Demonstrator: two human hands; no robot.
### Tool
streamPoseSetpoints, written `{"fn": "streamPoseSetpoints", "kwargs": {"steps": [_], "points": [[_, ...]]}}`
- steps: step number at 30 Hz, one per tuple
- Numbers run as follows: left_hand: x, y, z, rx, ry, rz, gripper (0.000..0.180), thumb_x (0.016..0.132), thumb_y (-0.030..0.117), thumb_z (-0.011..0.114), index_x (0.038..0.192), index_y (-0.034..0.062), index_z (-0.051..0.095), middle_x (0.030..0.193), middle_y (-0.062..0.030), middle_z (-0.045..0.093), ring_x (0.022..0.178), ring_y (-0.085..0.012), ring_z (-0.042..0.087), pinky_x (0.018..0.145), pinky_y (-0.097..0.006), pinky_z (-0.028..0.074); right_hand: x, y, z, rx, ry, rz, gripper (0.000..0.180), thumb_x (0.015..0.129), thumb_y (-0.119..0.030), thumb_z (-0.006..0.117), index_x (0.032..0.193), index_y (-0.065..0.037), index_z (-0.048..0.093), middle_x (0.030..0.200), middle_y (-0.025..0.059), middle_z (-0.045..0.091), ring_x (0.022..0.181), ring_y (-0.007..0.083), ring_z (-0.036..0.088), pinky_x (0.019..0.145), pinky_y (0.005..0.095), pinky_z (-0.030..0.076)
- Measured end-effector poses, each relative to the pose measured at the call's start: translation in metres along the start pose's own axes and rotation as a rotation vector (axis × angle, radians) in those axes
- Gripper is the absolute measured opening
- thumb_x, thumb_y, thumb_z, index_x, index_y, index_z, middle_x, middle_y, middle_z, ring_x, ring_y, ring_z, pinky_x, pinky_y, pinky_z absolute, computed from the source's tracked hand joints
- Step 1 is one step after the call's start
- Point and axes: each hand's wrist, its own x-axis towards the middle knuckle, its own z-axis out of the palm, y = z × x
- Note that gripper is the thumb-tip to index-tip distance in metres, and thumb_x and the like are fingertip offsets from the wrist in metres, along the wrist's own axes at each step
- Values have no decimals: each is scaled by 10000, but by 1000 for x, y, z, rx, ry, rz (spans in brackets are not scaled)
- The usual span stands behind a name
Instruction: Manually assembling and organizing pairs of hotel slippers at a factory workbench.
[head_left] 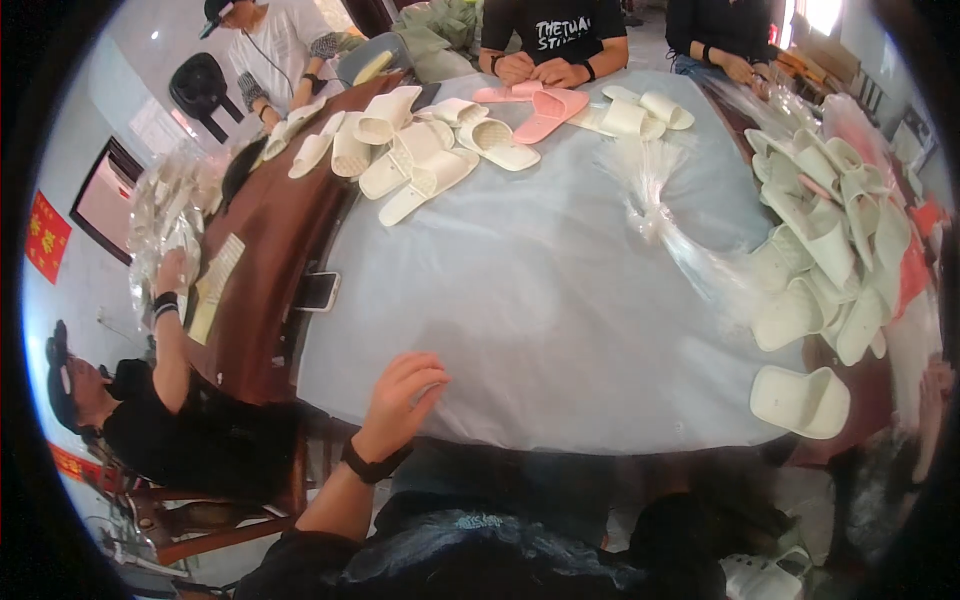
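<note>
The left hand (403, 392) is seen coming up from the lower edge, wrist bent, with a black band around the wrist. Its fingers are loosely curled and a bit apart, resting on the near edge of the pale blue sheet (540, 290) that's spread over the counter (262, 240). Nothing is pinched between them as far as can be seen, just fingertips laid on the sheet. The right hand (935, 400) is only caught as a blur at the far right rim, so its state can't be told.

Nearest on the right, a single white slipper (800, 400) is laid flat by the sheet's edge, and a big heap of white slippers (830, 240) is stacked just behind it. A bundle of clear plastic bags (660, 210) is fanned out in the middle of the sheet, between the hand and the far side. More white slippers (420, 160) are scattered at the far left, with a pink pair (545, 108) beyond. A phone (318, 291) is lying on the bare brown counter, just left of the sheet. Other people are seated around the counter, their hands busy at its far edges.
</note>
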Motion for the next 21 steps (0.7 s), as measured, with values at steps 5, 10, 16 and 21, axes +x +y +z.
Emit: {"fn": "streamPoseSetpoints", "kwargs": {"steps": [5,10,16,21], "points": [[1,-2,12,-206,14,138,227,748,-45,706,957,32,664,1029,-109,654,1035,-303,605,863,-377,494,-69,19,-45,-196,-43,50,514,864,-260,617,1347,-135,494,1322,158,556,1223,378,510,929,488,480],[-14,-9,14,-350,-19,160,261,750,-32,714,996,42,667,1068,-124,646,1077,-307,590,887,-384,489,-126,-39,-128,-527,-455,108,612,783,-292,714,1346,-176,506,1304,175,560,1145,395,560,886,479,510],[-6,2,17,-521,-121,286,311,751,29,740,1050,59,663,1089,-117,645,1128,-307,565,926,-406,473,-123,-148,-281,-400,-675,105,698,673,-279,808,1308,-311,520,1250,218,474,987,394,627,818,480,539],[-19,14,20,-609,-253,343,536,725,190,802,1210,73,607,1178,-111,613,1188,-320,521,1002,-422,426,-117,-272,-405,-265,-623,-14,673,630,-143,808,1228,-291,536,1073,143,480,837,367,634,718,453,540]]}}
